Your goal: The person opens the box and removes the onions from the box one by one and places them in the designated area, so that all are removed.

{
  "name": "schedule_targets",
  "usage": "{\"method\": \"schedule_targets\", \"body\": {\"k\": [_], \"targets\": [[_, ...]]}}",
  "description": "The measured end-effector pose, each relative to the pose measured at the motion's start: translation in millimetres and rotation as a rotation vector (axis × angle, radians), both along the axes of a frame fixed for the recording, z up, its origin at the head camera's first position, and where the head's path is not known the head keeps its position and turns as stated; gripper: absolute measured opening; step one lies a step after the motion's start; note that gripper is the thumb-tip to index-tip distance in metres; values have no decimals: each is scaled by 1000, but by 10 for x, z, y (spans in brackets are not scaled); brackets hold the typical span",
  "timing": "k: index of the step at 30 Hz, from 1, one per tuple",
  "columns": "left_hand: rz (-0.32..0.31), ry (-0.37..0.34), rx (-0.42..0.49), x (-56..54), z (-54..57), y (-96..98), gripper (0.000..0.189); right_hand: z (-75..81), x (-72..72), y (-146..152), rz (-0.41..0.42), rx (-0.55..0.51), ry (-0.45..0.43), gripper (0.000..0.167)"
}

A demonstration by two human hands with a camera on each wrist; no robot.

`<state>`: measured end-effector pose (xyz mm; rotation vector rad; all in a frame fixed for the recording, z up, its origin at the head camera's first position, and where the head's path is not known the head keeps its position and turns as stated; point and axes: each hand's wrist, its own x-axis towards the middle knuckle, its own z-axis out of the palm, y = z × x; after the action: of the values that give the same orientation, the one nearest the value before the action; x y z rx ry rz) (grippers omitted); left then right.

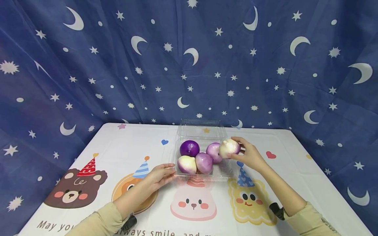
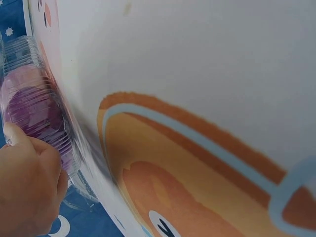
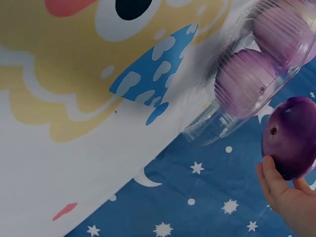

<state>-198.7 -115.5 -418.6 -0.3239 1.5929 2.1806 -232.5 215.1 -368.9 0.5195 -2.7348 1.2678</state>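
A clear plastic clamshell box (image 1: pixel 220 170) stands on the table with its lid (image 1: pixel 202 131) folded back. Several purple onions lie inside: a dark one (image 1: pixel 189 148) at back left, a pale-topped one (image 1: pixel 186 165) at front left, and lighter ones (image 1: pixel 204 163) towards the middle. My left hand (image 1: pixel 161 175) pinches the left rim of the box; the left wrist view shows the thumb at its wall. My right hand (image 1: pixel 250 154) holds a white-and-purple onion (image 1: pixel 229 149) between thumb and fingers above the box's right part. In the right wrist view this onion (image 3: pixel 291 138) is apart from the box.
A white tablecloth (image 1: pixel 141 141) printed with cartoon animals covers the table. Behind and at both sides hangs a blue curtain (image 1: pixel 165 88) with moons and stars. The open lid stands towards the table's back edge.
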Motion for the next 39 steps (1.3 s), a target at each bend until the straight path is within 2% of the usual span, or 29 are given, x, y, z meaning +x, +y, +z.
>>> {"method": "schedule_targets", "body": {"k": [8,15,27,34,39], "targets": [[-2,2,5,24,11,-3,40,-51,-38,48,-5,-2,50,75],[10,-10,5,24,2,-7,38,-91,-77,92,-19,-17,42,76],[6,-3,-3,8,-12,-8,40,-174,-208,219,-113,-50,53,76],[20,-2,0,13,-15,-7,40,-185,-333,278,-125,-14,113,73],[21,5,-2,8,-19,-6,40,-171,-407,288,-142,30,109,73]]}}
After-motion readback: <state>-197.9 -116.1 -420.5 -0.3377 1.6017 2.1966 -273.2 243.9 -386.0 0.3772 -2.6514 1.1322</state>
